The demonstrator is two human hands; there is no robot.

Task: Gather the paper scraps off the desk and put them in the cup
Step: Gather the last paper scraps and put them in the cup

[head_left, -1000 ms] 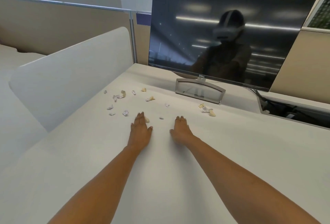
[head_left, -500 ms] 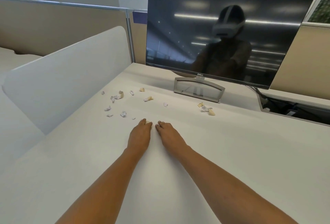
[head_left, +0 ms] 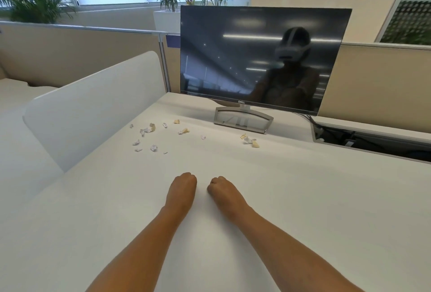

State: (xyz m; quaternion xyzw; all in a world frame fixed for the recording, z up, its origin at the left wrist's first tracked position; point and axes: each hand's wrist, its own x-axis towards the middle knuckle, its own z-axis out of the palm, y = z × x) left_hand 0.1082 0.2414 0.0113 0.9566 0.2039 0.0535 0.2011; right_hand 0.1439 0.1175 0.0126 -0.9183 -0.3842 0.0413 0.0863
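Both hands have drawn back from the litter toward the near edge of the desk [head_left: 314,210] and curled up: the left hand [head_left: 183,189] and the right hand [head_left: 222,192] sit side by side, just apart, fingers folded under. I cannot tell whether either fist holds paper (the palms are hidden from me). Most paper scraps [head_left: 149,138] lie loose toward the far left edge, beside the white divider [head_left: 93,110]; a smaller bunch [head_left: 249,140] lies just before the monitor stand [head_left: 243,119]. My worry is their lightness: a hasty sweep could flick pieces off the left edge or toward the open cable well [head_left: 373,139] at the far right. That well shows only dark cables. No cup is in view, so I cannot say what it contains.
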